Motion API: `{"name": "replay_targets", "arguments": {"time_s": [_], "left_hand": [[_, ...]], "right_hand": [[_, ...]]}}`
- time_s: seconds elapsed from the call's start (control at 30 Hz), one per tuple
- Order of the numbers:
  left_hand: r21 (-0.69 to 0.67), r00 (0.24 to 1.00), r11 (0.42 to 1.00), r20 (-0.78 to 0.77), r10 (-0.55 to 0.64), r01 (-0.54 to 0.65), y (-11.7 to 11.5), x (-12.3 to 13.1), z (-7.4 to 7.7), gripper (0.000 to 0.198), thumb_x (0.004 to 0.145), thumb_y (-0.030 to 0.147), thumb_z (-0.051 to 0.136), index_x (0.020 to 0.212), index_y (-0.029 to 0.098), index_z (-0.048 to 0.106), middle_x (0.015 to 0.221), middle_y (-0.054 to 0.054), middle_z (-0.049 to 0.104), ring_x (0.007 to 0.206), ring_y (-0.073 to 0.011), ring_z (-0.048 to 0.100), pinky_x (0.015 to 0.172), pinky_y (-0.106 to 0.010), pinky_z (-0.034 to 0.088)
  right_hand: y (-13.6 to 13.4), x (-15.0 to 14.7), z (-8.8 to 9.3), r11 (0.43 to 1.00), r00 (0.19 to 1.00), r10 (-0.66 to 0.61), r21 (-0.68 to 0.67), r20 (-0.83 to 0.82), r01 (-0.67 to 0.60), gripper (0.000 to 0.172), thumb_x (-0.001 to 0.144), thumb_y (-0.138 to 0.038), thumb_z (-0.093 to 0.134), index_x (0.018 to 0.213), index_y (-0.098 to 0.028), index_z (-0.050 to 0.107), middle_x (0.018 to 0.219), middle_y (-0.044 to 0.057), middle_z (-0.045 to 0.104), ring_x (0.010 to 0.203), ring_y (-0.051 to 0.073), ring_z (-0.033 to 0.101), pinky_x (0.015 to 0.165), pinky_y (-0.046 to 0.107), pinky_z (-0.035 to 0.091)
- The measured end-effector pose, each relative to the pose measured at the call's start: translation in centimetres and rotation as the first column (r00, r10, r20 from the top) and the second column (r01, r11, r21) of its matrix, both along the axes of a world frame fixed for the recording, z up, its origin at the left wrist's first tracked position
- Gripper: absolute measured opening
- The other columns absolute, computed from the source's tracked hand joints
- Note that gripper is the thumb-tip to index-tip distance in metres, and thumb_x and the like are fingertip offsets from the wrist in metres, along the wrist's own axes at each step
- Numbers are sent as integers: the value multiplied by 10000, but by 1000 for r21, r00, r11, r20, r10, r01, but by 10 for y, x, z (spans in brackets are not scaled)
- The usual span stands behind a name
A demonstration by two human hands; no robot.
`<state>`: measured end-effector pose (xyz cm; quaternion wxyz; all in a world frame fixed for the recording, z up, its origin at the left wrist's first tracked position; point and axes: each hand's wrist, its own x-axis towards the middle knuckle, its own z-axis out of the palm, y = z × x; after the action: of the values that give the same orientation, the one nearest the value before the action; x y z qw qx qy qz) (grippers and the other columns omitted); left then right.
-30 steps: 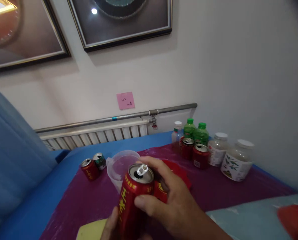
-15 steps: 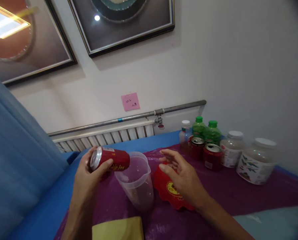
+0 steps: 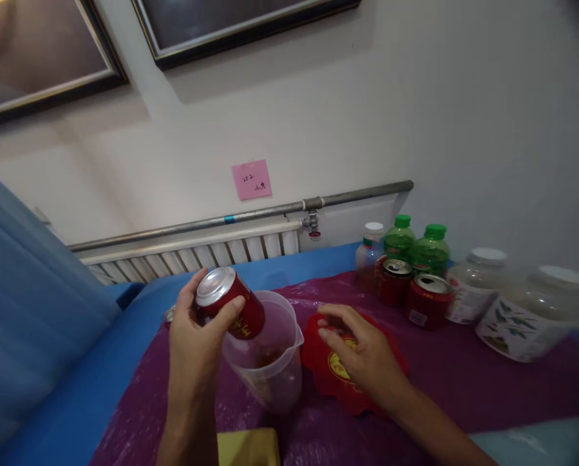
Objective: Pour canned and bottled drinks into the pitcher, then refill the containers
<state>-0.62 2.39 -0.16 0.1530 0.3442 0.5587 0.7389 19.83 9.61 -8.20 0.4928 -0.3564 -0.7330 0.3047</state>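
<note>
A red drink can [image 3: 243,310] is gripped in my left hand [image 3: 199,323], tilted steeply with its silver base up and its other end over the mouth of a clear plastic pitcher [image 3: 274,382]. Some brownish liquid shows inside the pitcher. My right hand [image 3: 362,356] hovers over a red scalloped mat [image 3: 318,362] with a yellow emblem, its fingers curved apart and holding nothing. In front of the pitcher lies a folded yellow cloth [image 3: 250,446].
Two opened red cans [image 3: 429,301] stand at the right, before green-capped bottles [image 3: 430,249] and a white-capped bottle [image 3: 368,252]. Farther right are two white-lidded jars [image 3: 522,317]. Another can [image 3: 170,315] peeks out behind my left hand. A blue curtain [image 3: 32,310] hangs at the left.
The can in my left hand has tipped further, its base rising and its lower end moving into the pitcher's mouth. Brownish liquid now shows in the pitcher. The view has shifted slightly downward.
</note>
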Motion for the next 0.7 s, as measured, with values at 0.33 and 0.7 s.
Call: {"name": "replay_targets", "arguments": {"time_s": [0.33, 0.7], "left_hand": [[-8, 1000, 1000, 3, -7, 7, -5, -1, 1, 680, 582, 308, 871, 1213, 298, 615, 1155, -41, 679, 1007, -215, 642, 795, -305, 528], [-13, 1000, 1000, -10, -1, 0, -9, -1, 3, 682, 597, 323, 858, 1229, 303, 604, 1143, -43, 683, 1009, -227, 642, 801, -331, 526]], "right_hand": [[1, 3, -6, 991, 994, -18, 132, 110, 3, 181, 866, -219, 504, 991, -208, 635, 919, 48, 679, 819, 161, 658, 743, 292, 544], [6, 19, -16, 974, 985, -101, 213, 139, 70, 173, 881, -265, 502, 972, -224, 643, 916, 42, 708, 811, 171, 682, 728, 287, 554]]}}
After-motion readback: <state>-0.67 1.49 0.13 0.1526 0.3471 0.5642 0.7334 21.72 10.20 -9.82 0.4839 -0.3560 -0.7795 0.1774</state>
